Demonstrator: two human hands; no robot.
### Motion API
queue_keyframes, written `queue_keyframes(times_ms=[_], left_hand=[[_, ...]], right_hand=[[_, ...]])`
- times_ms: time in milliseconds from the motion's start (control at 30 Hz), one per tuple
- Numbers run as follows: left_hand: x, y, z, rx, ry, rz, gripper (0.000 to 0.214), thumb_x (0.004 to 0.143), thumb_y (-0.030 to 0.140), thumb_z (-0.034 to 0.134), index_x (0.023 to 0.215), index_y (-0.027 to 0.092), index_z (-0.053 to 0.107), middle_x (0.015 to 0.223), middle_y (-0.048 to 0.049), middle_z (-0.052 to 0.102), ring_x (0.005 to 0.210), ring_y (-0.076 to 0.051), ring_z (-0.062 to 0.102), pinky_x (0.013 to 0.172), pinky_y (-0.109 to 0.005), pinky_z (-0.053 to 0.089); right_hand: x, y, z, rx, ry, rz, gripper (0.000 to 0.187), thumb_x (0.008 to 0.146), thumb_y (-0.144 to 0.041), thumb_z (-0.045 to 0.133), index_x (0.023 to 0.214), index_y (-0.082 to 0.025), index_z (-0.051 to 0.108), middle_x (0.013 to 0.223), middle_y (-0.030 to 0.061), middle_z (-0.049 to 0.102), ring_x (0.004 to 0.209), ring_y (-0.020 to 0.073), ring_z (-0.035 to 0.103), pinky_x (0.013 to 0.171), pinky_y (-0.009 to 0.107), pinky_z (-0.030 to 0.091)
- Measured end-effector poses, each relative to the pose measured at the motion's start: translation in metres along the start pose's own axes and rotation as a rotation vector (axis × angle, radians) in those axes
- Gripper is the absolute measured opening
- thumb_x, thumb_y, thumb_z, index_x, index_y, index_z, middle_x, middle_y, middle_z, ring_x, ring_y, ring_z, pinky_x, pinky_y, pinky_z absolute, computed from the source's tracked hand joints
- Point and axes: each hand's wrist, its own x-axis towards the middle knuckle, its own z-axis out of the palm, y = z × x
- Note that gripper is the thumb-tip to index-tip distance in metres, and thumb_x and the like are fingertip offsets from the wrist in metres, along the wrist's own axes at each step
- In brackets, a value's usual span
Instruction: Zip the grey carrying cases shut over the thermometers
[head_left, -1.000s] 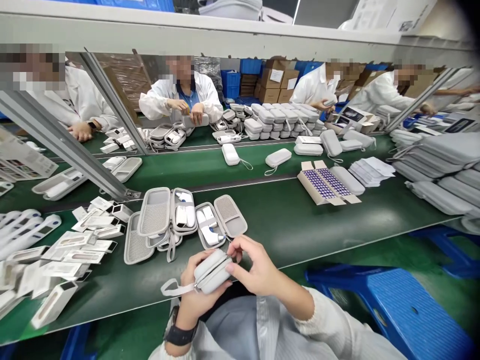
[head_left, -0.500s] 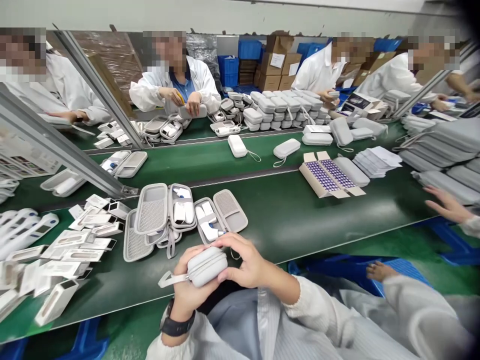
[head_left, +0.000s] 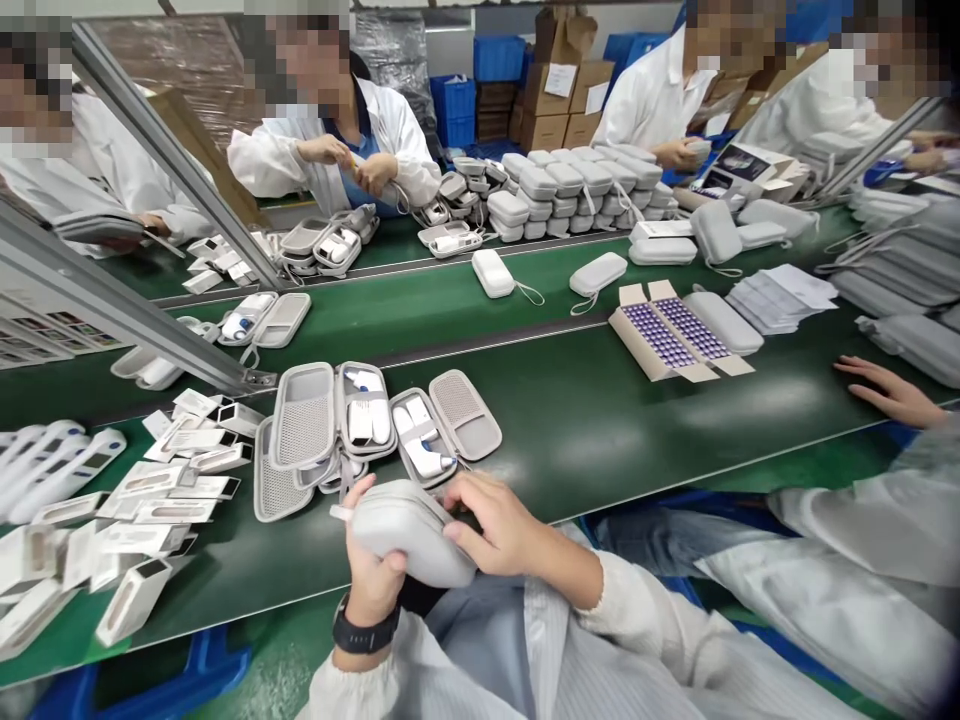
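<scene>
A light grey zippered case [head_left: 409,530] is held in front of my body, tilted, over the near edge of the green bench. My left hand [head_left: 373,575] grips its left end, thumb across the broad face, with a watch on that wrist. The fingers of my right hand [head_left: 495,525] pinch its right side along the zipper seam; the zipper pull is hidden. Just beyond lies an open case [head_left: 424,440] with a white and blue thermometer [head_left: 430,455] and a small white box inside. More open cases [head_left: 304,415] are stacked to its left.
Small white boxes [head_left: 161,490] and several white thermometers [head_left: 56,465] lie at left. A carton of purple-ended batteries [head_left: 664,335] and white leaflets [head_left: 780,297] sit at right. A co-worker's hand [head_left: 889,390] rests at the bench edge. A metal post [head_left: 172,320] slants at left.
The case has turned from its narrow end facing me to its broad face showing. My right hand has shifted to its zipper side. The camera view has tilted down.
</scene>
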Motion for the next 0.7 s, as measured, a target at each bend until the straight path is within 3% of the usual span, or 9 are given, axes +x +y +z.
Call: queue_keyframes(times_ms=[67, 133, 333, 433, 533, 633, 700], left_hand=[[-0.003, 0.004, 0.009, -0.230, -0.004, -0.119, 0.096, 0.071, 0.075, 0.070, 0.147, 0.030, 0.033, 0.108, -0.0085, 0.069, 0.083, -0.030, 0.074, 0.076, -0.047, 0.062], [-0.006, 0.008, 0.015, -0.362, 0.003, -0.169, 0.092, 0.072, 0.070, 0.073, 0.146, 0.031, 0.035, 0.112, -0.0090, 0.069, 0.084, -0.031, 0.075, 0.072, -0.046, 0.063], [-0.009, 0.006, 0.015, -0.376, 0.018, -0.201, 0.099, 0.065, 0.075, 0.074, 0.144, 0.028, 0.037, 0.117, -0.0121, 0.066, 0.088, -0.032, 0.073, 0.072, -0.045, 0.063], [-0.013, 0.001, 0.011, -0.321, -0.015, -0.208, 0.103, 0.059, 0.075, 0.079, 0.142, 0.029, 0.037, 0.116, -0.0127, 0.067, 0.087, -0.033, 0.074, 0.072, -0.047, 0.063], [-0.020, -0.003, 0.007, -0.264, -0.060, -0.178, 0.101, 0.062, 0.068, 0.082, 0.142, 0.029, 0.037, 0.108, -0.0114, 0.071, 0.085, -0.032, 0.075, 0.072, -0.045, 0.063], [-0.028, -0.003, 0.008, -0.047, -0.129, -0.072, 0.087, 0.061, 0.061, 0.087, 0.131, 0.024, 0.052, 0.108, -0.0115, 0.072, 0.092, -0.031, 0.074, 0.079, -0.043, 0.061], [-0.032, 0.001, 0.012, 0.131, -0.173, -0.002, 0.080, 0.058, 0.058, 0.089, 0.123, 0.022, 0.059, 0.111, -0.0123, 0.072, 0.097, -0.032, 0.073, 0.083, -0.043, 0.060]], right_hand=[[0.000, -0.001, 0.000, -0.091, 0.005, -0.046, 0.030, 0.099, -0.049, 0.047, 0.090, -0.020, 0.052, 0.084, 0.0050, 0.061, 0.073, 0.0195, 0.053, 0.072, 0.034, 0.041], [-0.001, -0.003, 0.000, -0.154, -0.027, -0.087, 0.034, 0.101, -0.051, 0.044, 0.087, -0.020, 0.051, 0.078, 0.0034, 0.060, 0.068, 0.0182, 0.051, 0.069, 0.034, 0.038], [-0.007, -0.021, -0.007, -0.178, -0.228, -0.002, 0.023, 0.102, -0.034, 0.045, 0.086, -0.019, 0.053, 0.075, 0.0016, 0.060, 0.062, 0.0155, 0.048, 0.072, 0.034, 0.038], [-0.012, -0.028, -0.011, -0.018, -0.290, 0.206, 0.019, 0.097, -0.027, 0.050, 0.079, -0.020, 0.051, 0.066, -0.0027, 0.053, 0.060, 0.0130, 0.044, 0.067, 0.029, 0.037], [-0.016, -0.028, -0.016, 0.334, -0.349, 0.549, 0.025, 0.091, -0.027, 0.056, 0.069, -0.019, 0.049, 0.059, -0.0054, 0.046, 0.055, 0.0095, 0.039, 0.053, 0.023, 0.028], [-0.014, -0.025, -0.028, 0.709, -0.354, 0.838, 0.027, 0.085, -0.033, 0.061, 0.066, -0.017, 0.051, 0.054, -0.0071, 0.042, 0.049, 0.0068, 0.031, 0.047, 0.021, 0.022], [-0.007, -0.024, -0.040, 0.808, -0.306, 0.917, 0.026, 0.083, -0.034, 0.063, 0.066, -0.016, 0.054, 0.053, -0.0075, 0.042, 0.046, 0.0054, 0.028, 0.045, 0.021, 0.018]])
